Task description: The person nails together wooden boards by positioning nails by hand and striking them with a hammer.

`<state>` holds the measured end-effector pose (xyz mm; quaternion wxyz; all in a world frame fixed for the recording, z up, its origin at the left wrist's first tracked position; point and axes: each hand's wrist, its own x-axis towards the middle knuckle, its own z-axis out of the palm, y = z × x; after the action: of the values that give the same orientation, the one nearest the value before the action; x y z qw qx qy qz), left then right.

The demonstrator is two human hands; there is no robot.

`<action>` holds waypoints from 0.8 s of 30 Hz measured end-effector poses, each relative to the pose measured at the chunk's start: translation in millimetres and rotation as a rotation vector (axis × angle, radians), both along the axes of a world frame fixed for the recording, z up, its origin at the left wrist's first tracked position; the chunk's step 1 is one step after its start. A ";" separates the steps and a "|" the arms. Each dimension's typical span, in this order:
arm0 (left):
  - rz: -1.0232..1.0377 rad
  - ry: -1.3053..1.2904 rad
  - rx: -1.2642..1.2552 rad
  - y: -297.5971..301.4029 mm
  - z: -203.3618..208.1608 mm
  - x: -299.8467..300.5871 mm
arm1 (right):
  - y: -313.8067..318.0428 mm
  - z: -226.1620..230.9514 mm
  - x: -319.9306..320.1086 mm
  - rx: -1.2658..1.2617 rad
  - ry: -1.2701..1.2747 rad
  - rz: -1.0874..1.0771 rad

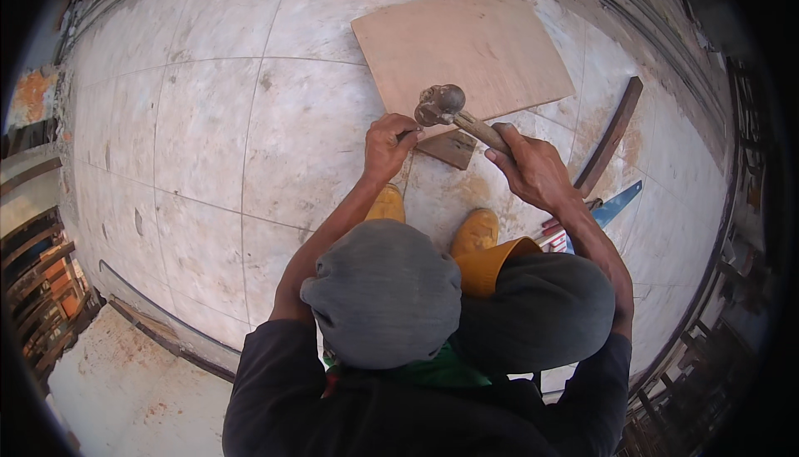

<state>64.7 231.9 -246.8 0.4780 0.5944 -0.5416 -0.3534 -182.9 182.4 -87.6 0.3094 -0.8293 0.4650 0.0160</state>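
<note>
Gripping a hammer [441, 105] by its wooden handle, right hand [533, 170] clenched, head raised over a small wood block [449, 148] on the floor [200, 132] | left hand [388, 145] pinched on something too small to make out, beside the block | plywood sheet [466, 49] just behind | knees hide most of the yellow boots [476, 230].

The hammer [454, 112], dull steel head on a wooden handle, slants above the small dark wood block [449, 148], which lies flat just below the plywood sheet [462, 49].
</note>
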 end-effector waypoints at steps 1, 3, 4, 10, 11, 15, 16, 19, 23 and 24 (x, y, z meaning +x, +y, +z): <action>0.016 -0.005 -0.013 1.4 -0.9 0.9 | -1.8 2.5 8.0 -0.025 0.020 0.039; 0.045 -0.014 -0.039 3.1 -2.7 1.9 | -3.8 8.6 18.2 -0.052 0.008 0.063; 0.040 -0.027 -0.031 3.1 -1.7 2.2 | -3.3 10.3 20.3 -0.062 0.005 0.072; 0.018 -0.090 -0.009 2.2 -4.7 4.6 | 2.6 -2.7 17.2 -0.091 -0.029 0.083; 0.014 -0.118 -0.019 2.3 -8.3 7.1 | 1.6 -3.2 17.5 -0.070 0.002 0.089; 0.035 -0.109 -0.021 1.8 -6.2 1.2 | -3.2 5.5 20.0 -0.058 0.045 0.086; 0.034 -0.114 -0.034 2.3 -6.0 1.9 | -2.3 8.4 20.7 -0.071 0.035 0.080; 0.032 -0.111 -0.029 2.3 -3.5 3.4 | 3.2 4.7 20.8 -0.080 -0.085 0.036; 0.024 -0.093 0.025 2.9 -3.2 2.2 | 8.0 -10.3 15.6 -0.088 0.015 0.068; 0.022 -0.096 0.021 3.2 -5.3 3.9 | 7.0 -10.6 16.4 -0.075 0.007 0.064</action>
<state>68.6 235.0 -252.1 0.4490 0.6217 -0.5535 -0.3247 -166.6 189.4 -98.2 0.2760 -0.8547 0.4396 0.0112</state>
